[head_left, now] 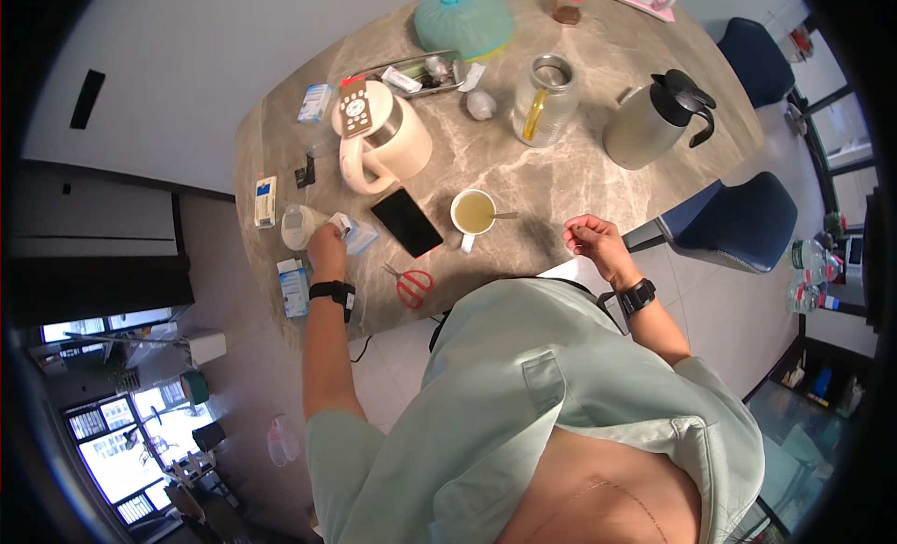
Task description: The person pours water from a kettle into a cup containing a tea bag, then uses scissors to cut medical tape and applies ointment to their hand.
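My left hand (327,251) is at the table's left side, its fingers closed on a small white packet (342,224), partly hidden by the fingers. Right beside it are a pale translucent cup (297,228) and a flat light-blue packet (363,237). My right hand (603,247) hovers at the front table edge, fingers loosely curled and apart, with nothing visible in it. Between my hands stands a white mug (466,244) of yellowish liquid with a spoon (505,215) in it. Left of the mug lies a black phone (406,221), and red-handled scissors (413,287) lie nearer me.
A cream kettle (411,142) with a remote (355,107) on its lid stands behind the phone. Farther back are a metal tray (447,65), a glass jar (551,105), a grey thermos jug (640,131) and a teal covered dome (462,22). Blue chairs (738,228) flank the right side.
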A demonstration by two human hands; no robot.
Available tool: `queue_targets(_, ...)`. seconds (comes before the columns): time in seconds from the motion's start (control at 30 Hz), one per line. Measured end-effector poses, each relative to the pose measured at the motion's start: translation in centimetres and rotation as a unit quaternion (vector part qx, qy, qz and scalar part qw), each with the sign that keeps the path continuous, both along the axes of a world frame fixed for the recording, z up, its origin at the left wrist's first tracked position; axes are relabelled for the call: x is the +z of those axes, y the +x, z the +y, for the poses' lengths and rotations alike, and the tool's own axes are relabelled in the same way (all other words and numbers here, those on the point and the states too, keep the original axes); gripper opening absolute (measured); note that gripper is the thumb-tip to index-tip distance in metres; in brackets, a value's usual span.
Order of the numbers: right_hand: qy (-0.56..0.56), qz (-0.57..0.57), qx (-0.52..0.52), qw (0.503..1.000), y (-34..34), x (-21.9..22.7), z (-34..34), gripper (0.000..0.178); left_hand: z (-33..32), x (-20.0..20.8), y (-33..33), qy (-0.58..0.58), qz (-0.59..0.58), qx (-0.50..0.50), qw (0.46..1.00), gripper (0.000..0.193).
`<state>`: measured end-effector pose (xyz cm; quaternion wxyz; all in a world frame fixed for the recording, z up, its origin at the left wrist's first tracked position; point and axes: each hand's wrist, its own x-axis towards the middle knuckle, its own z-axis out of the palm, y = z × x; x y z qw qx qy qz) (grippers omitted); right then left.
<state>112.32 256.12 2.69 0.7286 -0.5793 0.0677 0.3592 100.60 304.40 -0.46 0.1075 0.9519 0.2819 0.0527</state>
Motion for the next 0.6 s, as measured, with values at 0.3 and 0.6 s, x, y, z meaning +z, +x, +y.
queue_targets(0.3,-0.003,-0.001,-0.014,1.0,0.0,-0.1,-0.5,0.012,-1.4,1.8,0.7,0.026,0.003,-0.019,0.999,0.007)
queue_targets(0.6,-0.005,0.01,-0.009,1.0,0.3,-0.6,-0.5,0.012,-2.7,2.8,-0.5,0.023,-0.028,-0.022,0.999,0.011)
